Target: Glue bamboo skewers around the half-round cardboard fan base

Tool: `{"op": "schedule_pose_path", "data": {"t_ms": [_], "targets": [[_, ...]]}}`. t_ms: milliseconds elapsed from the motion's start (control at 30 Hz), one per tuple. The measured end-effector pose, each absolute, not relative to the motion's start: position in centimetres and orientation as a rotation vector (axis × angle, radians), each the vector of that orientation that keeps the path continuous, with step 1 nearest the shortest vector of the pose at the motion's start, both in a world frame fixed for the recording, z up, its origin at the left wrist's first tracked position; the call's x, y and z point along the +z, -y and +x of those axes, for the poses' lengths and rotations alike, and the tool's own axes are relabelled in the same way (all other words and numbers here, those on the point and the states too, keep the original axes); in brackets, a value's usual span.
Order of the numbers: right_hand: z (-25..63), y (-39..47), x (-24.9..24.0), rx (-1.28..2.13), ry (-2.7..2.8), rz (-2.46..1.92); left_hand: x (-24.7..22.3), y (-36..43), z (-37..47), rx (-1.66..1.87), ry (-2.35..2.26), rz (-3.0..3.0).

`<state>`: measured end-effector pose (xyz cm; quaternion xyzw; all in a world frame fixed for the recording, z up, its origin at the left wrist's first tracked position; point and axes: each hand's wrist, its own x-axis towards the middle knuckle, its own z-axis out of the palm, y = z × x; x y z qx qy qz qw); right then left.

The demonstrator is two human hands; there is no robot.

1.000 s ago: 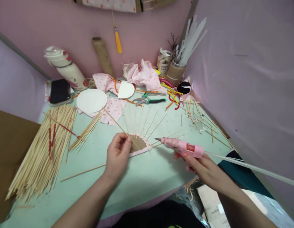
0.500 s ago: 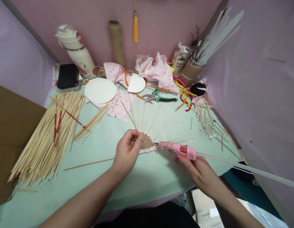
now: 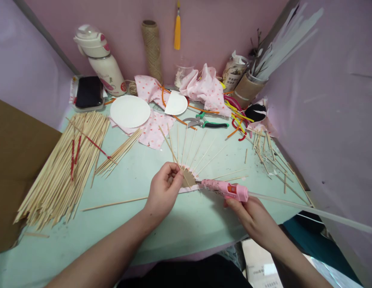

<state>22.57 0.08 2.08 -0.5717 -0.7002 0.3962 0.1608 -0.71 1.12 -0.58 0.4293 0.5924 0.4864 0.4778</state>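
A half-round cardboard piece (image 3: 188,179) with a pink edge lies on the table, and thin sticks fan out from its curved rim. My left hand (image 3: 165,186) pinches a thin wooden stick (image 3: 168,145) that crosses over the cardboard's left part. In my right hand (image 3: 248,212) is a pink glue gun (image 3: 224,189), its nozzle at the right edge of the cardboard. A long translucent glue stick (image 3: 312,212) extends from the gun's back. Another stick (image 3: 113,204) runs out to the left from under my left hand.
A large pile of sticks (image 3: 61,168) and a smaller bundle (image 3: 121,154) lie left. Behind are a white oval (image 3: 130,111), pruning shears (image 3: 214,125), pink cloth (image 3: 204,90), a bottle (image 3: 106,72) and a twine spool (image 3: 152,50). Short sticks (image 3: 259,148) lie right.
The camera view has shifted slightly, so the background sits a little further right and higher. Both hands keep their holds, with the glue gun's nozzle still at the cardboard's right edge.
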Motion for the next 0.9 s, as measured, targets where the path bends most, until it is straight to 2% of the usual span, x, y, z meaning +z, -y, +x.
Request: {"op": "schedule_pose_path", "data": {"t_ms": [900], "targets": [[22.63,-0.18,1.93,1.122,2.025,-1.605,-0.85,-1.18,-0.77,1.16,-1.459,1.056]]}}
